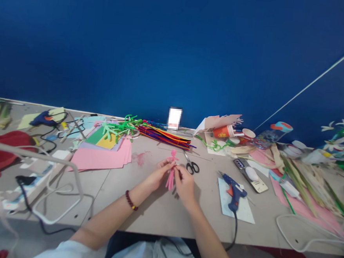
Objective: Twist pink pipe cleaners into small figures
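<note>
Between my two hands is a pink pipe-cleaner figure [170,180], with a round top above the fingers and several strands hanging below. My left hand [163,171] pinches it from the left side. On the right, my right hand [185,183] has its thumb and fingertips closed on the same pink strands. Black-handled scissors [193,168] lie on the table just beyond my right hand. A bundle of coloured pipe cleaners [165,137] rests farther back. Pink scraps [141,158] lie to the left of my left hand.
At right, a blue glue gun [235,194] rests on a pale sheet [250,215], near a phone [253,178]. Pink paper [99,155] and green pipe-cleaner pieces [121,128] lie left. A power strip [38,180] with loose cables sits far left. Orange cups [223,132] stand behind.
</note>
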A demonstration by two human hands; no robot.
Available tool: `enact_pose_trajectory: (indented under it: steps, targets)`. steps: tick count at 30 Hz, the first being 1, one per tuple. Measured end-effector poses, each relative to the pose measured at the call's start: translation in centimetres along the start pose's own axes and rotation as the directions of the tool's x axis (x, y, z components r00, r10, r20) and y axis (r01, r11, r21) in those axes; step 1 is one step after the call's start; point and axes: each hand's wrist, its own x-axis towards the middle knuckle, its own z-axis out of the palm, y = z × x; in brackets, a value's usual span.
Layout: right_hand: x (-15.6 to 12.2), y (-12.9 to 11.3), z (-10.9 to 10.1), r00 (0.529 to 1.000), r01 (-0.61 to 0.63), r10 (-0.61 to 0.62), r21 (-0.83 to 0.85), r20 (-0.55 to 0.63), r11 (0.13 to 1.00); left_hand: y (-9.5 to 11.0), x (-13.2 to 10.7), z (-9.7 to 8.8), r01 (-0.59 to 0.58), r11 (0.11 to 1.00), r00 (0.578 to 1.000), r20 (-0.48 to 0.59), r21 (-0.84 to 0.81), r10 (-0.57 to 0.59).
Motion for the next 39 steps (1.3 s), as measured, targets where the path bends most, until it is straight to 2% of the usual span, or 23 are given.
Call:
enact_pose_trajectory:
  steps: [3,8,12,15,18,20,23,25,27,29,31,33,36,39]
  targets:
    - [0.0,0.0,-0.1,0.995,0.1,-0.1,-0.092,0.007,0.991,0.2,0.0,0.0,-0.037,0.999,0.999,-0.036,0.035,0.038]
    - [0.0,0.2,-0.1,0.996,0.089,-0.09,-0.057,-0.01,0.994,0.4,0.0,-0.3,-0.048,0.996,0.998,-0.038,0.075,0.051]
    - [0.0,0.6,0.2,0.999,-0.051,0.051,0.068,0.002,0.996,0.2,0.1,-0.5,-0.029,0.998,1.0,0.003,0.049,0.029]
    - [0.1,0.6,0.5,0.985,-0.172,0.17,0.191,0.029,0.966,0.2,0.0,-0.5,0.015,1.0,0.999,0.034,0.019,-0.015]
    - [0.3,0.5,0.7,0.962,-0.267,0.268,0.342,0.045,0.901,0.2,-0.2,-0.4,0.058,0.998,0.997,0.044,-0.018,-0.058]
    - [0.4,0.4,0.8,0.936,-0.347,0.336,0.428,0.105,0.834,0.2,-0.2,-0.2,0.09,0.995,0.995,0.058,-0.044,-0.087]
    - [0.7,0.2,0.7,0.891,-0.452,0.401,0.481,0.212,0.751,0.4,-0.3,0.1,0.124,0.99,0.991,0.057,-0.061,-0.12]
    - [0.8,0.2,0.6,0.885,-0.465,0.41,0.494,0.222,0.735,0.5,-0.3,0.3,0.125,0.991,0.992,0.032,-0.053,-0.123]
    - [0.7,0.2,0.5,0.903,-0.426,0.391,0.487,0.178,0.763,0.4,-0.3,0.3,0.098,0.994,0.995,0.006,-0.041,-0.098]
    - [0.6,0.3,0.3,0.935,-0.35,0.339,0.42,0.104,0.838,0.3,-0.2,0.2,0.06,0.998,0.998,-0.009,-0.026,-0.061]
    - [0.4,0.4,0.2,0.969,-0.242,0.245,0.269,0.022,0.932,0.1,-0.1,0.0,0.038,0.999,0.999,-0.013,0.014,-0.038]
    - [0.2,0.5,0.0,0.993,-0.108,0.11,0.071,-0.036,0.992,-0.1,-0.2,-0.2,0.033,0.996,0.999,-0.019,0.078,-0.032]
    - [0.0,0.6,-0.2,0.997,0.052,-0.061,-0.172,-0.045,0.984,-0.1,-0.2,-0.2,-0.002,0.989,0.999,-0.05,0.149,0.01]
    - [0.1,0.7,-0.2,0.99,0.134,-0.143,-0.26,-0.017,0.956,0.2,-0.3,-0.1,-0.072,0.978,0.994,-0.067,0.198,0.087]
